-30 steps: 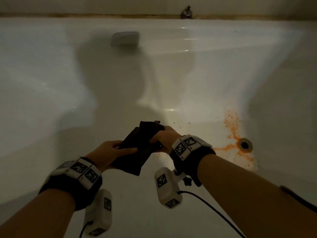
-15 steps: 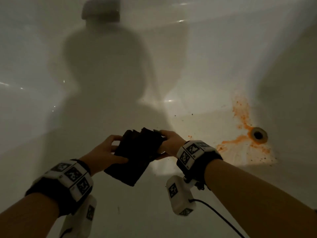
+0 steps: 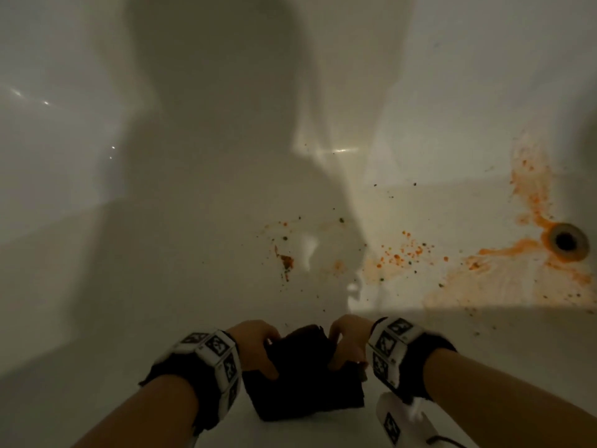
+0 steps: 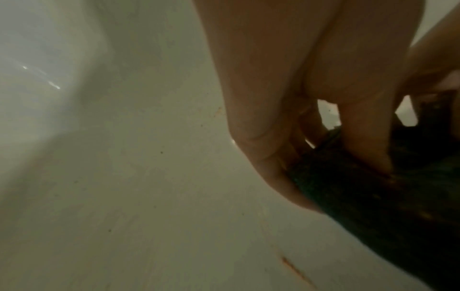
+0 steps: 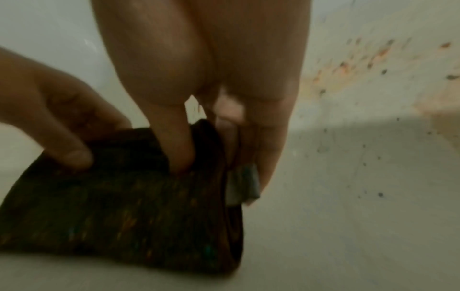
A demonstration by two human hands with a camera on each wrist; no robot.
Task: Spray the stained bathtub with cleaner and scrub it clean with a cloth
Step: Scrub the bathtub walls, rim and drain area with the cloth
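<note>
Fingers of left hand [image 3: 255, 347] and right hand [image 3: 347, 345] pinch a dark folded cloth [image 3: 307, 386] over the glossy, orange-stained bathtub [image 3: 193, 253].

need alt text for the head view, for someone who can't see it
Both hands, left hand and right hand, grip a folded dark cloth over a white bathtub. Orange stains and dark specks spread from the drain at far right. Marker-tagged bands wrap both wrists.
</note>
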